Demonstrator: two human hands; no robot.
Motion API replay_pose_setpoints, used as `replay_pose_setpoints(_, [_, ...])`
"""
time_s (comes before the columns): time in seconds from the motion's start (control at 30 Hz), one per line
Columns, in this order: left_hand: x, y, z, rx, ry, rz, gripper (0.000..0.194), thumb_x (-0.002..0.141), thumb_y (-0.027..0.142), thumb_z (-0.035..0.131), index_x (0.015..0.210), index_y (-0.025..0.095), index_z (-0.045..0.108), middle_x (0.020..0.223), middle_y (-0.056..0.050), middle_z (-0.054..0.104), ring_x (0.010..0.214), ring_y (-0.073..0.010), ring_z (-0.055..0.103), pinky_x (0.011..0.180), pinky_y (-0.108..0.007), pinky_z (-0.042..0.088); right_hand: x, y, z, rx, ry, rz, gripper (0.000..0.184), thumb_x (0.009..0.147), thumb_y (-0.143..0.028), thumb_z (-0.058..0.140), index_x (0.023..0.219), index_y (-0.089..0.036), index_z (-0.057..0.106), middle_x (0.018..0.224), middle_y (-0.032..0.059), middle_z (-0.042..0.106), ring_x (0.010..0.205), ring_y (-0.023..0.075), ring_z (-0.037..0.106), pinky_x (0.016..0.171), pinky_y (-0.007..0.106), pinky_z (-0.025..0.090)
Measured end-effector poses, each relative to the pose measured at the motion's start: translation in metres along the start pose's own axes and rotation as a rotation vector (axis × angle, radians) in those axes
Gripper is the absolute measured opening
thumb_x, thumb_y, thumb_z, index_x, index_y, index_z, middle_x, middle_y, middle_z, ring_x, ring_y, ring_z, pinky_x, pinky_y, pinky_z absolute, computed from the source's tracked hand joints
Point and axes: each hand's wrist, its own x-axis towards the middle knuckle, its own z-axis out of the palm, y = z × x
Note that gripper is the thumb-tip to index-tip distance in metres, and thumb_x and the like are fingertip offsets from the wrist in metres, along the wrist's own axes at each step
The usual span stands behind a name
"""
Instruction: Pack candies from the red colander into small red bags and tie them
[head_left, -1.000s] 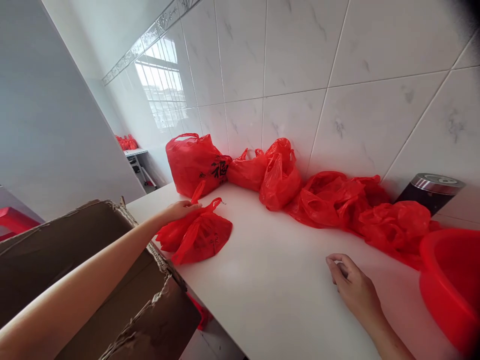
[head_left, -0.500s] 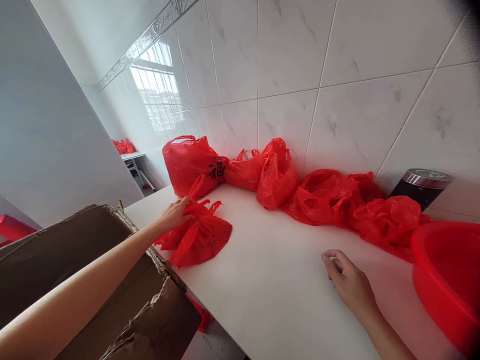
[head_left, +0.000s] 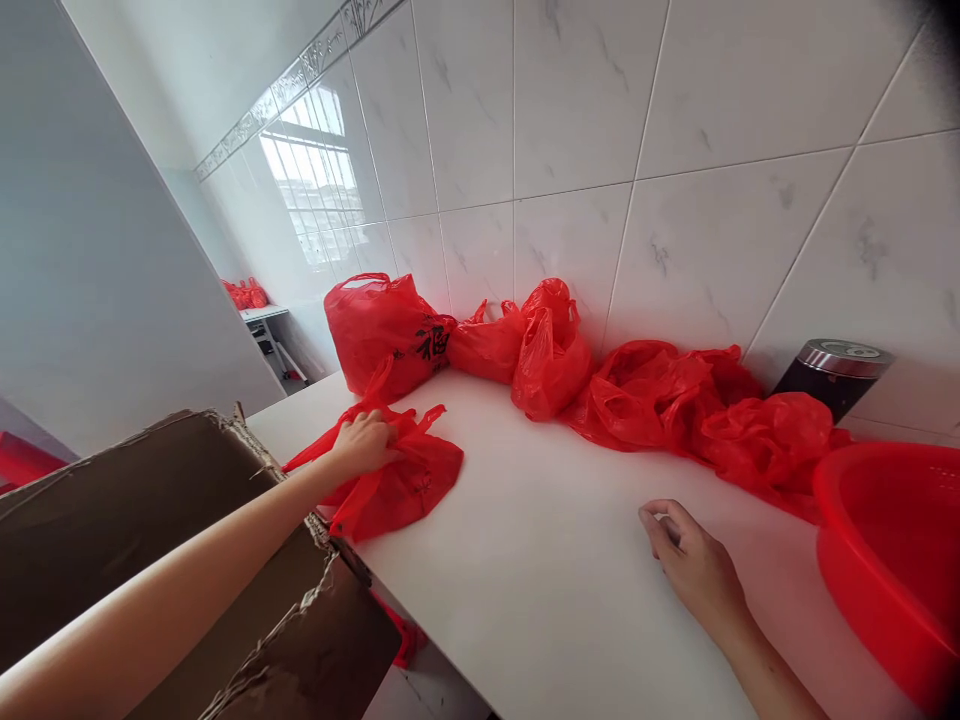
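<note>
My left hand (head_left: 365, 443) is closed on the upper part of a red plastic bag (head_left: 420, 485), its fingertips partly hidden in the folds. The bag lies on the white table (head_left: 540, 560) by its left edge, handles loose. What is inside it is hidden. My right hand (head_left: 694, 570) rests at the right side of the table, its fingers curled in and nothing visible in them. To its right stands a red plastic basin (head_left: 851, 570).
Below the table's left edge an open cardboard box (head_left: 322, 600) with ragged rims sits under my left forearm. Along the tiled wall stand a filled red bag (head_left: 375, 335), more knotted bags (head_left: 551, 360) and crumpled ones (head_left: 660, 395). A dark canister with a metal lid (head_left: 832, 375) leans behind them.
My left hand has shifted right and slightly down, from the bag's handle side onto its gathered top. The bag's left side is pulled out a little. My right hand stays nearly in place.
</note>
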Motion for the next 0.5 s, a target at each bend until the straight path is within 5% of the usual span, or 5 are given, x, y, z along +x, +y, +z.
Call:
replay_pose_setpoints(0.13, [0.011,-0.022,0.001,-0.018,0.052,-0.095,0.034,0.077,0.044,0.053,0.101,0.025,0.068,0.123,-0.012,0.057,0.116,-0.0379,0.050,0.086,-0.045,0.044,0.000,0.000,0.000,0.003,-0.013,0.014,0.037,0.086,-0.061,0.037,0.089,-0.028,0.051,0.058,-0.0049,0.050,0.049,0.0152,0.046,0.046,0.024,0.035])
replay_pose_setpoints(0.33, [0.013,-0.030,0.009,-0.109,-0.017,-0.060,0.024,0.076,0.042,0.057,0.082,0.022,0.067,0.090,-0.007,0.069,0.087,-0.0264,0.064,0.072,-0.032,0.047,0.001,0.001,0.001,0.003,0.001,-0.033,0.035,0.087,-0.059,0.037,0.088,-0.027,0.052,0.058,-0.0045,0.051,0.049,0.0150,0.047,0.048,0.024,0.035])
replay_pose_setpoints(0.5, [0.004,-0.028,-0.005,-0.159,0.090,-0.131,0.038,0.082,0.042,0.049,0.106,0.018,0.065,0.113,-0.012,0.063,0.104,-0.0303,0.060,0.088,-0.038,0.043,-0.002,-0.006,0.001,0.036,0.050,-0.068,0.030,0.088,-0.053,0.039,0.087,-0.025,0.052,0.058,-0.0036,0.052,0.050,0.0157,0.048,0.052,0.025,0.034])
